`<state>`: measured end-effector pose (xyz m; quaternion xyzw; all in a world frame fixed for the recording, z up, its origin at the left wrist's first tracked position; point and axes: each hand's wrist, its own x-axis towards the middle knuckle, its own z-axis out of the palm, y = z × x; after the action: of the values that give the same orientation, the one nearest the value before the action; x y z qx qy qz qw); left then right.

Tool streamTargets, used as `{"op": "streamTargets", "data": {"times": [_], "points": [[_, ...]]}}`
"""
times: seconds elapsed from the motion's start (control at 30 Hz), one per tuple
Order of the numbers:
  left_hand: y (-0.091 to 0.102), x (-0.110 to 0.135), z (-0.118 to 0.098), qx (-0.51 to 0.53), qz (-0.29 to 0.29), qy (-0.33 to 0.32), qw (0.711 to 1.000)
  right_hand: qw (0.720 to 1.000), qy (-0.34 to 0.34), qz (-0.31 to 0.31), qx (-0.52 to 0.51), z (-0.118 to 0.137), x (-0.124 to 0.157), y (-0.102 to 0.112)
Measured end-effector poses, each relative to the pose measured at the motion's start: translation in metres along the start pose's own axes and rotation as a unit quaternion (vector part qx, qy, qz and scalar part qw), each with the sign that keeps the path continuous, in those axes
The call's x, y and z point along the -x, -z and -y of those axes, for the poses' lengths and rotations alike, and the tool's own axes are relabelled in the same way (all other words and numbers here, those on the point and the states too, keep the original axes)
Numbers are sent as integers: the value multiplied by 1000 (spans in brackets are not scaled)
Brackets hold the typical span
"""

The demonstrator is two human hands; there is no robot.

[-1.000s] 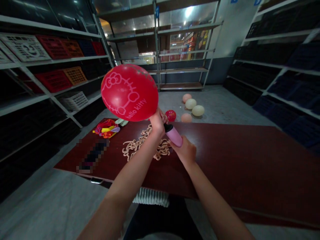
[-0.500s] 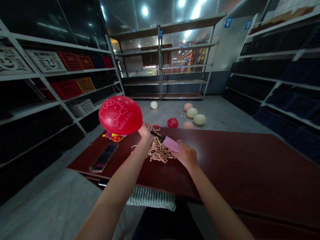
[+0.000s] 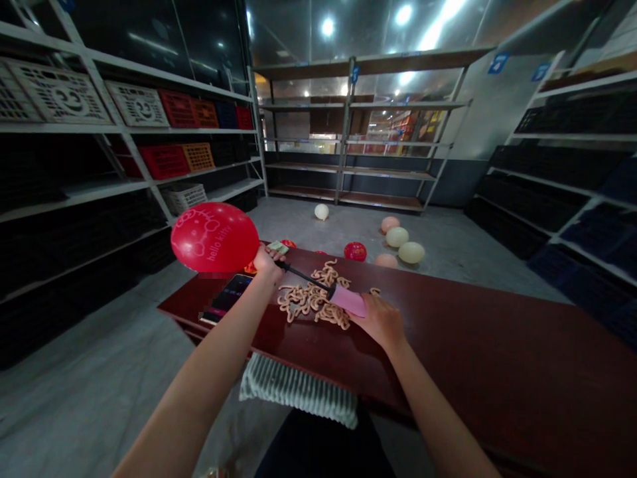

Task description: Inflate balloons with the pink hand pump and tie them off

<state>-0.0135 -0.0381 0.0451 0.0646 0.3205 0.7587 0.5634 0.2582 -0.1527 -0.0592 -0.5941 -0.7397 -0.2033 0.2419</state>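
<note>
A red balloon [image 3: 215, 237] printed with "hello kitty" is inflated at the left. My left hand [image 3: 269, 261] is closed round its neck, where the black front end of a balloon pump meets it; the mouth itself is hidden by my fingers. My right hand [image 3: 382, 320] is wrapped around the pink barrel of the balloon pump [image 3: 349, 301]. A long stretch of black shaft shows between the two hands. Beneath the pump, a heap of tan, uninflated long balloons [image 3: 306, 299] lies spread on the dark red table [image 3: 458, 345].
A phone [image 3: 229, 297] lies on the table's left part, near the balloon. Several inflated balloons, among them a red one [image 3: 355, 251] and a pale one [image 3: 411, 252], rest on the floor beyond. Shelves with crates [image 3: 137, 104] line the sides. A ribbed grey cushion [image 3: 298, 388] sits below the table's front edge.
My hands have drawn apart, so more of the pump's black shaft shows. My left hand and the red balloon have moved left. The camera view has turned somewhat too.
</note>
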Motion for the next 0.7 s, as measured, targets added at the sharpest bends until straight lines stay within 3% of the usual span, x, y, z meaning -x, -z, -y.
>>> {"op": "streamTargets", "data": {"times": [0.17,0.33,0.5,0.7], "points": [[-22,14,7,6,66,-46,997,999,-38,-19,-12,-4,0,1],[-56,35,34,-13,125,-55,991,994,-89,-45,-50,-11,-2,1],[-80,63,84,-52,186,-46,980,983,-134,-61,-110,-15,-1,-3],[-91,90,147,-88,238,-8,967,964,-208,-93,-135,-22,1,-12]]}}
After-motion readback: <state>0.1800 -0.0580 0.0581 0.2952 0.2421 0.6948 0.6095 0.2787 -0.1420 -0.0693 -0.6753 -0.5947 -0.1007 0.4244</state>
